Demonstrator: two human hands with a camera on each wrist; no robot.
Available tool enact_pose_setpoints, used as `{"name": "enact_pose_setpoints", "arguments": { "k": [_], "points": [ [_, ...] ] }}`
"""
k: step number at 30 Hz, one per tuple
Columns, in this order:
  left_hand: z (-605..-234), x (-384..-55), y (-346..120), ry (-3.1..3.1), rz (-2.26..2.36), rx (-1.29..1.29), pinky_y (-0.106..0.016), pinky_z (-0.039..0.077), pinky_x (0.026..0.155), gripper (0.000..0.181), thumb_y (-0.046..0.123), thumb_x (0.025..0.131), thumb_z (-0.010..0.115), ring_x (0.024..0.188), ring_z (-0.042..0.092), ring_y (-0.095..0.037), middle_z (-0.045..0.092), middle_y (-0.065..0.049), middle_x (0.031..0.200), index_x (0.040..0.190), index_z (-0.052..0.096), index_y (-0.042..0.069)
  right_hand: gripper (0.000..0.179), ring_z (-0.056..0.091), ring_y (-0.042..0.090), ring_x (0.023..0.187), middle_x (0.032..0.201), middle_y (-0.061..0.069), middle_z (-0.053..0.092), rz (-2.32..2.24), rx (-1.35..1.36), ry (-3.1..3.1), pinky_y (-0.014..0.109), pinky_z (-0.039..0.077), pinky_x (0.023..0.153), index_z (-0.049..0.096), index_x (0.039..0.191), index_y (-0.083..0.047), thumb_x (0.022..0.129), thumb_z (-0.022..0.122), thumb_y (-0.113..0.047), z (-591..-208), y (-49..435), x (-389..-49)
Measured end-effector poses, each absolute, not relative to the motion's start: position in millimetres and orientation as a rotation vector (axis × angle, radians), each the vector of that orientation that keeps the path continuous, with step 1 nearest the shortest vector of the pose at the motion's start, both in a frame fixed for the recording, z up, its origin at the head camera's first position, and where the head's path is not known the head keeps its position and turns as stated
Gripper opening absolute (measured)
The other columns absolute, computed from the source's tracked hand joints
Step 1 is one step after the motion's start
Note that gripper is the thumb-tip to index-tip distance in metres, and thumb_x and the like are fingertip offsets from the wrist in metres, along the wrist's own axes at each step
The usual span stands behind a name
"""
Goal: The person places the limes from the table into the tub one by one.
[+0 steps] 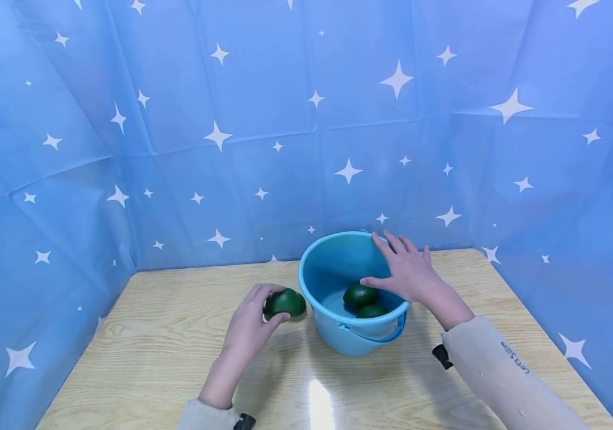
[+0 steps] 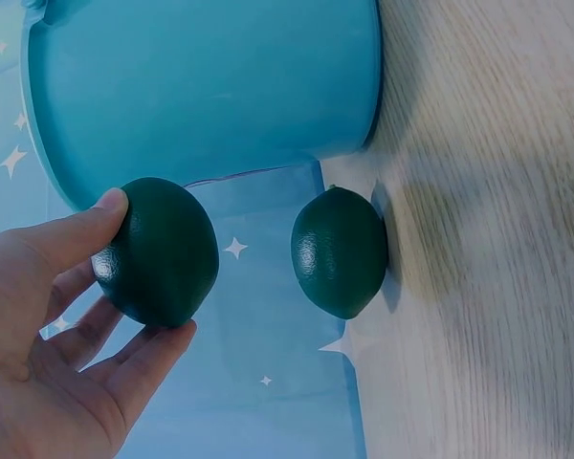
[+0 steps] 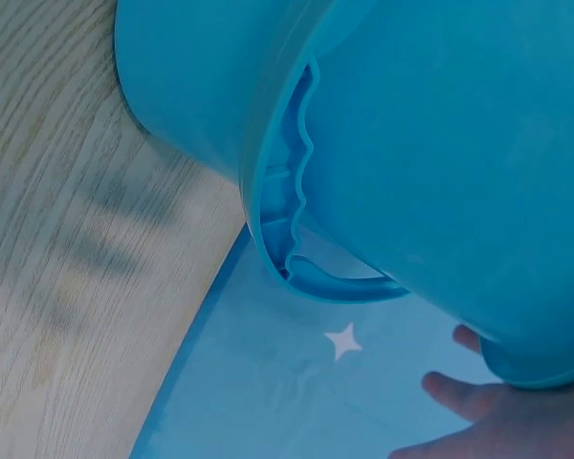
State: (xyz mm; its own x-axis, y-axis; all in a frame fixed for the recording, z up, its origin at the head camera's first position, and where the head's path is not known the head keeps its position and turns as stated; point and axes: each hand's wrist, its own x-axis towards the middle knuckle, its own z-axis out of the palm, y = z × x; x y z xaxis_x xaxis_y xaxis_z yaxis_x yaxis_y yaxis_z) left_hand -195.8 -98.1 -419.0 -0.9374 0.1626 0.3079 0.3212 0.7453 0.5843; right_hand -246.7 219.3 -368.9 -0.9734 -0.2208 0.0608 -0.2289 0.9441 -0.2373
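My left hand point(image 1: 249, 328) pinches a dark green lime point(image 2: 163, 253) between thumb and fingertips, just left of the light blue bucket point(image 1: 345, 339). The held lime is off the table in the left wrist view. Another lime point(image 2: 340, 253) lies on the table beside the bucket, mostly hidden behind the held one in the head view. Inside the bucket are two limes point(image 1: 359, 296), the nearer one partly covered by the rim. My right hand point(image 1: 412, 275) rests at the bucket's right rim, fingers spread and fairly straight, thumb over the opening.
The bucket stands on a light wooden table point(image 1: 139, 352), its blue handle point(image 1: 389, 335) hanging down at the front right. A blue cloth with white stars point(image 1: 263, 77) hangs behind the table and along both sides.
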Motion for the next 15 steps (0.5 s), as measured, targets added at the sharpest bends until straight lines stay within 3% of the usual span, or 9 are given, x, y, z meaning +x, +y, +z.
{"name": "enact_pose_setpoints", "arguments": {
  "k": [15],
  "points": [
    [-413.5,-194.3,-98.3,-2.689,-1.002,-0.376,-0.043,0.058,0.092,0.047,0.021,0.083,0.081,0.114,0.064,-0.025,0.063,-0.003,0.127,0.126,0.063,0.019,0.102,0.019,0.054,0.146,0.164,0.022,0.019,0.384,0.351,-3.06,0.085,0.012,0.107,0.019,0.16,-0.013,0.085,0.066,-0.064,-370.1,219.5,-247.2]
  ]
}}
